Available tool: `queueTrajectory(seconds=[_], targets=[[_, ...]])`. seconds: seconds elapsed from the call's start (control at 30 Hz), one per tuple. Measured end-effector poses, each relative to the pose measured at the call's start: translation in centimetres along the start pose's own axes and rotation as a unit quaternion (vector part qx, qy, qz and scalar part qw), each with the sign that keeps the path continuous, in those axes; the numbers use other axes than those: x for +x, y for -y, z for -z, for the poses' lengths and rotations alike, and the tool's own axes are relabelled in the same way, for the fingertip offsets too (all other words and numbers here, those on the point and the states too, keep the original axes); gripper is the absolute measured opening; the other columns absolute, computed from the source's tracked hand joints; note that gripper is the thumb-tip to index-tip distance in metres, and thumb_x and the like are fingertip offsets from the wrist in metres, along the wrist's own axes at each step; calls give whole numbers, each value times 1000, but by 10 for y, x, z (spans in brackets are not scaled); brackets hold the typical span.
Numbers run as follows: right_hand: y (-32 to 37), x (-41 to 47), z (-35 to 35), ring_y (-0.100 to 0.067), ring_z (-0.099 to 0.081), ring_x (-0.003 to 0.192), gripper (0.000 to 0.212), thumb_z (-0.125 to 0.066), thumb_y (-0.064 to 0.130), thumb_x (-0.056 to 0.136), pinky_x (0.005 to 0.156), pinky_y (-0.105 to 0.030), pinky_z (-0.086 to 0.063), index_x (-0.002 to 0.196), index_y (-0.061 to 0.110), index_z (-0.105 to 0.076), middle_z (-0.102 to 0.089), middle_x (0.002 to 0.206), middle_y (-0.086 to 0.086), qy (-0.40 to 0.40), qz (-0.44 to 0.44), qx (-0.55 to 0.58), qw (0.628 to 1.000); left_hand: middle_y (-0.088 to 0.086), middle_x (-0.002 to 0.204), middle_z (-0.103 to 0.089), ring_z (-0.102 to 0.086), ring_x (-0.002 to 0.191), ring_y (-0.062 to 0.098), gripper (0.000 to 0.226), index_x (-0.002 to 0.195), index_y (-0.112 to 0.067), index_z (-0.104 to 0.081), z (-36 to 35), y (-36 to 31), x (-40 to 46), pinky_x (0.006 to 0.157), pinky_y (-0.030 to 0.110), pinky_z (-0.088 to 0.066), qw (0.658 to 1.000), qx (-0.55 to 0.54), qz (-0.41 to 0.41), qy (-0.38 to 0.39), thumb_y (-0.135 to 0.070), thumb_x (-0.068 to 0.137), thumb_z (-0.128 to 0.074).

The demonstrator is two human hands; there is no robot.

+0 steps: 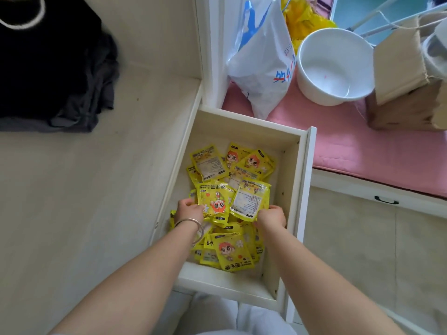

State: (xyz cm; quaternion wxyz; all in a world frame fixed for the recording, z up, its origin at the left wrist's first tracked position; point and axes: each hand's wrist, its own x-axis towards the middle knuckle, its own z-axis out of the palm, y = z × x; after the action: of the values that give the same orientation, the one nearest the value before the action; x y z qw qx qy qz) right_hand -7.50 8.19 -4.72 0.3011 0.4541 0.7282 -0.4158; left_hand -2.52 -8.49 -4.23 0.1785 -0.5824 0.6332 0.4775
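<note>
- The work looks like sorting the yellow foil hand-warmer packets (225, 252) in the open white wooden drawer (294, 189). I judge it to be at an early stage, since only 2 packets are lifted and the rest lie in a loose heap.
- The left hand (189, 210) pinches the left edge of the cartoon-printed yellow packet (215, 204), raised over the middle of the heap.
- The right hand (271, 216) grasps the lower corner of the text-side-up yellow packet (251, 199), just beside the first.
- Left to do: the heap at both ends of the drawer, none of it stacked.
- The white round plastic bowl (335, 66) on the pink mat (350, 146) shows only a small pink speck inside.
- The contents of the white-and-blue plastic carrier bag (261, 68) and the brown paper bag (406, 93) are hidden.
</note>
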Motion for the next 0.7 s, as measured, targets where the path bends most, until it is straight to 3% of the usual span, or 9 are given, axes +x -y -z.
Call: queueTrajectory(seconds=[0.13,0.23,0.3,0.37,0.43,0.53,0.57,0.7], targets=[[7,-14,4,-31,-61,104,51,-52,9,87,83,-38,-54,137,11,-39,-51,130,-13,18,36,-102,994,8,111,-66,-65,97,32,31,115,-17,-58,7,1,-14,88,37,-52,1000,-12,-14,0,-16,84,-60],[12,-26,10,-29,-57,107,51,-50,10,85,78,-34,-50,135,10,-40,-47,133,-12,42,94,-178,979,9,110,-67,-64,100,29,21,104,-18,-63,10,2,-29,94,40,-52,997,-61,-36,9,-12,85,-58],[17,-35,14,-25,-58,96,45,-49,11,84,67,-28,-47,130,11,-47,-56,123,-10,87,134,-211,964,9,102,-68,-63,92,24,19,99,-19,-62,13,3,-42,95,42,-52,994,-98,-46,18,-9,84,-56],[21,-47,17,-20,-54,74,30,-48,11,86,56,-23,-38,114,15,-58,-62,92,-5,144,181,-235,944,6,94,-68,-62,89,20,19,100,-19,-62,15,6,-57,94,39,-52,990,-128,-62,17,-8,85,-55],[25,-63,20,-18,-51,63,18,-47,10,87,56,-25,-37,93,9,-64,-55,70,-1,191,225,-265,918,3,93,-66,-63,93,19,18,100,-17,-60,18,10,-74,87,34,-52,984,-158,-80,6,-6,87,-54],[26,-91,22,-15,-60,66,12,-48,14,89,53,-24,-43,88,16,-60,-61,74,1,254,270,-290,882,5,94,-64,-61,90,19,15,96,-15,-58,24,19,-105,62,24,-47,972,-210,-100,-23,-3,88,-54],[25,-101,23,-16,-62,70,11,-49,16,89,52,-24,-44,88,19,-59,-63,78,0,266,291,-299,869,5,93,-64,-60,88,19,14,94,-16,-59,27,24,-115,59,23,-45,969,-223,-101,-35,-4,88,-54],[17,-148,21,-22,-63,77,19,-49,12,86,52,-26,-47,72,25,-54,-65,83,-4,304,382,-326,810,5,90,-67,-66,94,27,14,83,-24,-62,45,49,-151,79,36,-53,955,-262,-104,-87,-10,84,-58]])
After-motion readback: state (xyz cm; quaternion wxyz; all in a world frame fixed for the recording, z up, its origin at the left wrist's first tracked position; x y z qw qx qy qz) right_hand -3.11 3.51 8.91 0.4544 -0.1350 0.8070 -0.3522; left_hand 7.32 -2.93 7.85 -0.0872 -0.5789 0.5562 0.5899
